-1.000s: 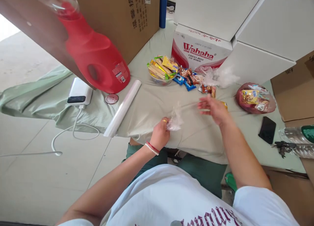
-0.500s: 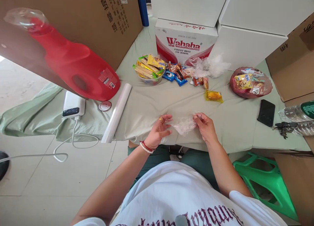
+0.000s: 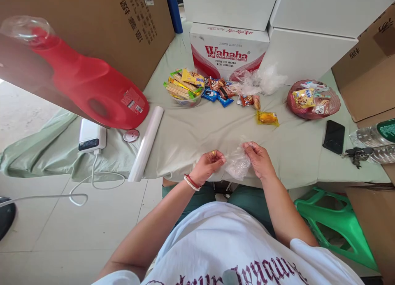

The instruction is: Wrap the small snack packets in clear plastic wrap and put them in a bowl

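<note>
Pale green cloth (image 3: 194, 132), clear plastic (image 3: 237, 167), crumpled, thin

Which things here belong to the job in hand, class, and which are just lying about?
Belong, it seems:
clear plastic, held by the right hand, with the left hand close beside it
perhaps the snacks and roll

Probably just lying about:
phone
power bank
red jug
bottles
stool

Left arm (image 3: 154, 227) stretched forward and slanted inward, right arm (image 3: 284, 206) reached forward more steeply, wrists held nearly straight, left hand (image 3: 208, 166) and right hand (image 3: 259, 160) held apart and turned toward each other, thumbs and fingers pinched together on both.
</note>
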Demonstrator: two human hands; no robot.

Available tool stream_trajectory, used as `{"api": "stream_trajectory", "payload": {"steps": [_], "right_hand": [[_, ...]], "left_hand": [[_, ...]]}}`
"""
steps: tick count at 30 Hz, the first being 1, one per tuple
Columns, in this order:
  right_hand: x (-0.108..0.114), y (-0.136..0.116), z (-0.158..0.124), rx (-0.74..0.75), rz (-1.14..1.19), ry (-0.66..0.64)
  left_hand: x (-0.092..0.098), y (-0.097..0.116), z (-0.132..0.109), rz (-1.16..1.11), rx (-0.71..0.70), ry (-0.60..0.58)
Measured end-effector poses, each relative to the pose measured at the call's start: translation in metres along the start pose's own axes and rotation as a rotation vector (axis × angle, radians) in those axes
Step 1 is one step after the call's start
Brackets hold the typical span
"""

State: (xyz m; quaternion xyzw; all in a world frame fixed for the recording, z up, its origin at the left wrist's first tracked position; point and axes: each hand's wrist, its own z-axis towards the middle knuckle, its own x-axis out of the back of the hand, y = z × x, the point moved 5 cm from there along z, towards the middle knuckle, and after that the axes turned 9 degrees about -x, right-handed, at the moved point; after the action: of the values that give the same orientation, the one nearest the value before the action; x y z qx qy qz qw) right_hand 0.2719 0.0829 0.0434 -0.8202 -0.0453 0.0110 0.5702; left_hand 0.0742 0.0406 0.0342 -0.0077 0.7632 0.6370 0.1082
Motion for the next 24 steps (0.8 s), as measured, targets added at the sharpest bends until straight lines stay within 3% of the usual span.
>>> {"api": "stream_trajectory", "payload": {"steps": [5, 10, 15, 21, 24], "right_hand": [[0.003, 0.003, -0.003, -0.139, 0.164, -0.037], [0.011, 0.005, -0.007, -0.191, 0.316, -0.058], [0.007, 0.007, -0.012, -0.166, 0.458, -0.127], [-0.019, 0.005, -0.02, -0.264, 0.524, -0.394], [-0.03, 0.007, -0.028, -0.332, 0.391, -0.504]], "left_hand": [[0.005, 0.001, -0.001, -0.249, 0.0, 0.116], [0.016, -0.001, -0.001, -0.209, -0.039, 0.278], [0.01, -0.005, -0.002, -0.177, 0.002, 0.201], [0.006, 0.006, -0.003, -0.09, -0.176, 0.182], [0.011, 0.008, -0.003, -0.012, -0.251, 0.247]]}}
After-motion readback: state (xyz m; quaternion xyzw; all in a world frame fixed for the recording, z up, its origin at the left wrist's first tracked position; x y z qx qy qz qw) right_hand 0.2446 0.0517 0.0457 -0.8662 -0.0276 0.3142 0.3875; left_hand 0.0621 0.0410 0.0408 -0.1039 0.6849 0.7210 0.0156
